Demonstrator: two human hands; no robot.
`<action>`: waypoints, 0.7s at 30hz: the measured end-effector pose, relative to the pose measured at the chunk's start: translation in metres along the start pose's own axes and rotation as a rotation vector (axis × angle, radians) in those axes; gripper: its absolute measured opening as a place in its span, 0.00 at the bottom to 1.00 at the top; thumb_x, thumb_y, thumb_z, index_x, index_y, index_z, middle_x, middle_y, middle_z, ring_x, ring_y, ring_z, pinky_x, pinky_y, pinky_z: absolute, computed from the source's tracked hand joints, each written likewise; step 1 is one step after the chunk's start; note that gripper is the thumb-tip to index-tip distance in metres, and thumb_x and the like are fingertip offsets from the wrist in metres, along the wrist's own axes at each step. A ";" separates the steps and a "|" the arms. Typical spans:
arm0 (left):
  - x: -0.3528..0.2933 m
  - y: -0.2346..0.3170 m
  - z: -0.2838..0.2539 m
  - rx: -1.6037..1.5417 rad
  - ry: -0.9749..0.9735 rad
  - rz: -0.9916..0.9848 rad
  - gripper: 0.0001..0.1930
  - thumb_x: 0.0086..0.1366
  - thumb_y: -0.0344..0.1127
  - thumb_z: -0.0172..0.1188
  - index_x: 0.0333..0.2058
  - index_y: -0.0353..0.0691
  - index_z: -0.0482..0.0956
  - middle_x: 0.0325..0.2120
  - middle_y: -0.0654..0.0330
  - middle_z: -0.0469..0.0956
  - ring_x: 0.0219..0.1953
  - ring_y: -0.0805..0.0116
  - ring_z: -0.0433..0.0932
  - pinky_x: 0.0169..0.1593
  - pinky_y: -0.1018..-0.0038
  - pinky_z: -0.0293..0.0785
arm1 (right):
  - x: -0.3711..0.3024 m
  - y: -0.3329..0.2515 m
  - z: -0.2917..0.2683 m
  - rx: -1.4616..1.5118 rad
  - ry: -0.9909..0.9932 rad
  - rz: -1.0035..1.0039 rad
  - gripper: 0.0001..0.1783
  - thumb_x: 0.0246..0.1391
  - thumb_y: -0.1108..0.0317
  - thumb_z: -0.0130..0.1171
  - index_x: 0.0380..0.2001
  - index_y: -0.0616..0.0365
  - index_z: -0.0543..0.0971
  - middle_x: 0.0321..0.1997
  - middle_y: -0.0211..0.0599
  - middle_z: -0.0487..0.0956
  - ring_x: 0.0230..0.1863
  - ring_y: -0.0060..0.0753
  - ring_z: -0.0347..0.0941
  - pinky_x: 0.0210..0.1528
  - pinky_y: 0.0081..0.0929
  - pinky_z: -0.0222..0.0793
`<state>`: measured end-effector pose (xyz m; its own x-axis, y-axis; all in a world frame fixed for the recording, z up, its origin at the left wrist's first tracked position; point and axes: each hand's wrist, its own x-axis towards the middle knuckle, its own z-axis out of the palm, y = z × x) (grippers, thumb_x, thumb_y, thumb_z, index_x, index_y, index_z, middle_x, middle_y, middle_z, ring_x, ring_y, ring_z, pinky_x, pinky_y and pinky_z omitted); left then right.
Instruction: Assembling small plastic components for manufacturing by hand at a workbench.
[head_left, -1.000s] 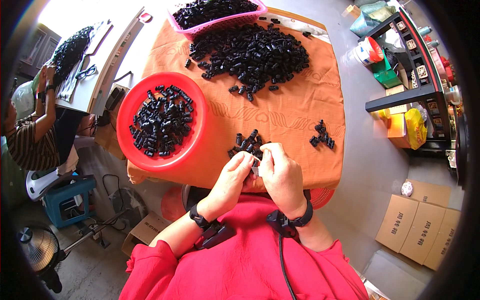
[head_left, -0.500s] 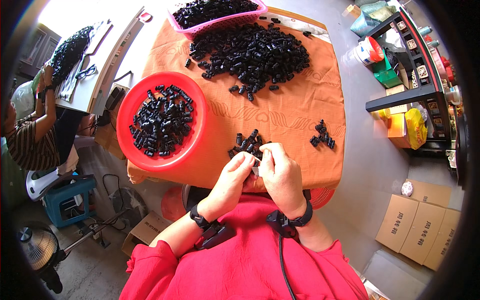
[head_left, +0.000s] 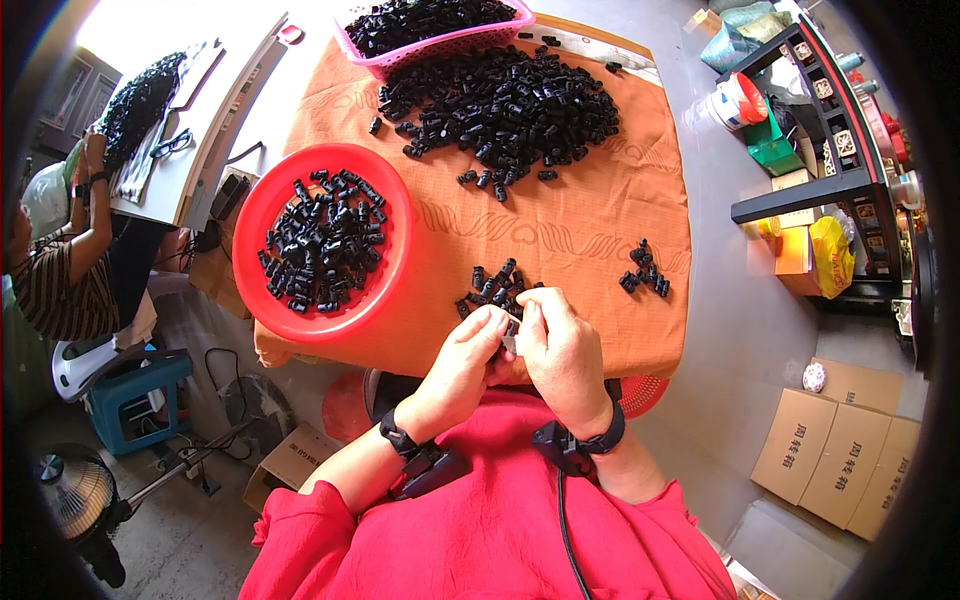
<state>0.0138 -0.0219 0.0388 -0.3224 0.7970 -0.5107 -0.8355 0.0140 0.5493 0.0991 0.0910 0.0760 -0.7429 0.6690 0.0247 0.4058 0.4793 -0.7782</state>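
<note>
Pinching a half-hidden small piece (head_left: 510,342) between left hand (head_left: 460,362) and right hand (head_left: 563,350), right at the narrowed fingertips

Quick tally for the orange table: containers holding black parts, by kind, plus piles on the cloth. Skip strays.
Red basin: 1
Pink basket: 1
Piles: 3 (big pile, front heap, right cluster)
Total: 5

Individual parts overlap too much to count.
</note>
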 end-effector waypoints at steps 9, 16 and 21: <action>-0.001 -0.001 0.000 0.024 -0.018 0.037 0.08 0.77 0.41 0.50 0.38 0.47 0.72 0.27 0.70 0.71 0.26 0.83 0.65 0.29 0.84 0.61 | 0.000 0.000 0.000 0.006 0.001 -0.013 0.05 0.65 0.73 0.53 0.41 0.61 0.77 0.30 0.51 0.80 0.31 0.50 0.80 0.33 0.38 0.74; -0.002 0.000 0.002 0.060 -0.015 0.080 0.08 0.78 0.41 0.49 0.38 0.46 0.71 0.27 0.70 0.71 0.26 0.83 0.65 0.29 0.84 0.61 | 0.000 -0.001 0.002 0.044 -0.005 0.010 0.05 0.65 0.73 0.53 0.41 0.62 0.77 0.30 0.51 0.80 0.29 0.49 0.79 0.32 0.37 0.74; -0.003 -0.002 0.001 0.165 -0.010 0.085 0.10 0.79 0.41 0.47 0.39 0.45 0.72 0.26 0.72 0.68 0.25 0.83 0.61 0.29 0.84 0.59 | 0.001 0.007 0.003 0.025 0.068 -0.020 0.06 0.64 0.74 0.53 0.42 0.60 0.76 0.28 0.49 0.80 0.28 0.50 0.79 0.31 0.40 0.73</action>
<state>0.0171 -0.0234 0.0398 -0.3837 0.8057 -0.4513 -0.7206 0.0444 0.6920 0.0996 0.0933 0.0683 -0.7124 0.6969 0.0823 0.3771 0.4791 -0.7926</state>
